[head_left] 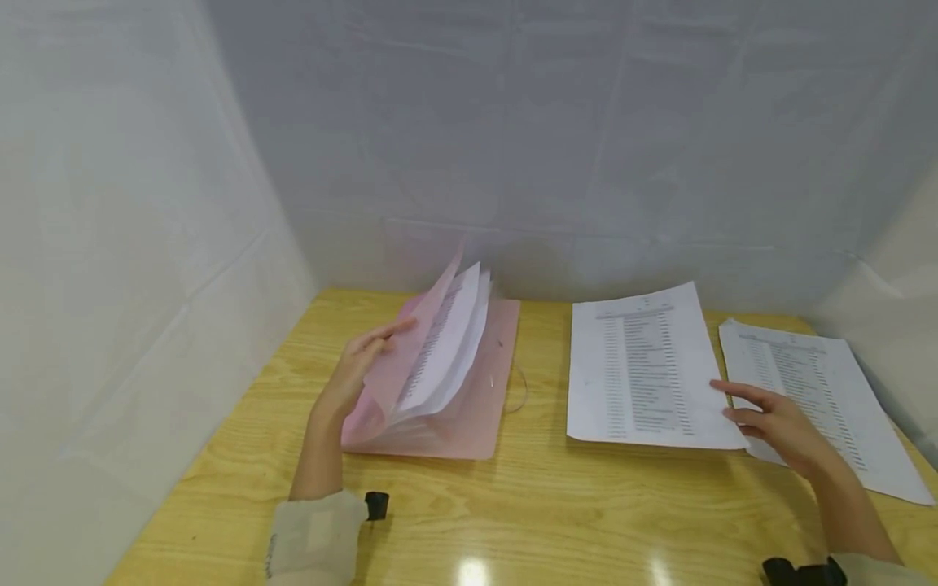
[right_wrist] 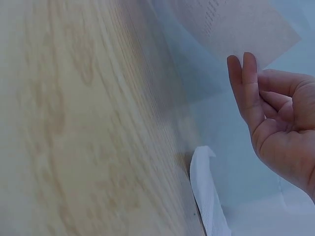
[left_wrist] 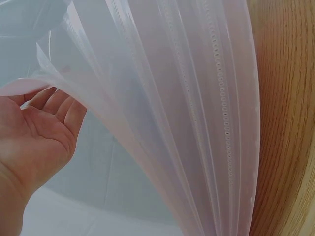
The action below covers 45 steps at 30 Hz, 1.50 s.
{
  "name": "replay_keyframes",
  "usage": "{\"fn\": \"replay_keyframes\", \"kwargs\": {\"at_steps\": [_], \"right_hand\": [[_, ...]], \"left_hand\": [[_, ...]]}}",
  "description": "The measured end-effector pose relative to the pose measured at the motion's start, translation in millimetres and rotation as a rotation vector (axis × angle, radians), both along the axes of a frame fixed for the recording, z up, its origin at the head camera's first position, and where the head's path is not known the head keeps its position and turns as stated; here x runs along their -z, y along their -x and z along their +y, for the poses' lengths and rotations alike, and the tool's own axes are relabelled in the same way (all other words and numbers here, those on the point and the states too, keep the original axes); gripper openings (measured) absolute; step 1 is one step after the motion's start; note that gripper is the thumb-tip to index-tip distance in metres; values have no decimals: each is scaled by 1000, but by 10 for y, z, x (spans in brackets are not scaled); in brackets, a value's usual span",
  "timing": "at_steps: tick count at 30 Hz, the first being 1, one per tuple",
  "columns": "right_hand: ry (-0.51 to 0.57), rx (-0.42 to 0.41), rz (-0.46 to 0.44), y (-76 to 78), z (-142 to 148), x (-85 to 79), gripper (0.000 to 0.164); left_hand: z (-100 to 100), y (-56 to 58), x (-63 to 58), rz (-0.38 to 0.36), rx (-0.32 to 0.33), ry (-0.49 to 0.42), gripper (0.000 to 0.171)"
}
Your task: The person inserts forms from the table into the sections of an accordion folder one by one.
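Note:
On the left of the head view lies a pink expanding folder [head_left: 498, 350], its cover lifted and white printed papers [head_left: 458, 342] fanned inside. My left hand [head_left: 350, 376] grips the raised cover by its left side. The left wrist view shows the curled fingers of the left hand [left_wrist: 44, 132] at the cover's edge, and the folder's translucent pockets [left_wrist: 197, 147] spread apart. My right hand [head_left: 780, 427] pinches the right edge of a printed sheet [head_left: 645, 370], held tilted above the table. In the right wrist view the sheet [right_wrist: 241, 32] hangs between thumb and fingers.
Another printed sheet [head_left: 799, 374] lies at the table's right edge, partly behind my right hand. A thin cord loop [head_left: 522, 391] sticks out from the folder's right side. Pale sheeting walls [head_left: 469, 146] border the wooden table [head_left: 454, 521] at back and sides.

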State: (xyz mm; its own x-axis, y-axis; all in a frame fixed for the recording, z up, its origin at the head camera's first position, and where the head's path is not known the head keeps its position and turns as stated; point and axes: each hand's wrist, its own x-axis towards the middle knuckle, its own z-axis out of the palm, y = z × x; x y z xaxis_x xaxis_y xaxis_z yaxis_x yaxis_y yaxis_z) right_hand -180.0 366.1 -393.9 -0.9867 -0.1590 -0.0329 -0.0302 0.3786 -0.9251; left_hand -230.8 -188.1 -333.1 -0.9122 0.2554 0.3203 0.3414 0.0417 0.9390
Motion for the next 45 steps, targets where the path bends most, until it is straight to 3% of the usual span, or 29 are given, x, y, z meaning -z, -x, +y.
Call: {"fn": "replay_keyframes", "kwargs": {"at_steps": [10, 18, 32, 45], "right_hand": [[-12, -30, 14, 22, -149, -44, 50], [63, -36, 10, 38, -256, -80, 46], [-5, -25, 9, 80, -494, -148, 57], [59, -42, 42, 157, -693, -223, 53]], "left_hand": [[7, -3, -1, -31, -13, -12, 37], [6, -7, 4, -35, -17, -7, 37], [5, -9, 6, -15, -15, -11, 36], [5, -24, -10, -27, -11, -12, 37]]}}
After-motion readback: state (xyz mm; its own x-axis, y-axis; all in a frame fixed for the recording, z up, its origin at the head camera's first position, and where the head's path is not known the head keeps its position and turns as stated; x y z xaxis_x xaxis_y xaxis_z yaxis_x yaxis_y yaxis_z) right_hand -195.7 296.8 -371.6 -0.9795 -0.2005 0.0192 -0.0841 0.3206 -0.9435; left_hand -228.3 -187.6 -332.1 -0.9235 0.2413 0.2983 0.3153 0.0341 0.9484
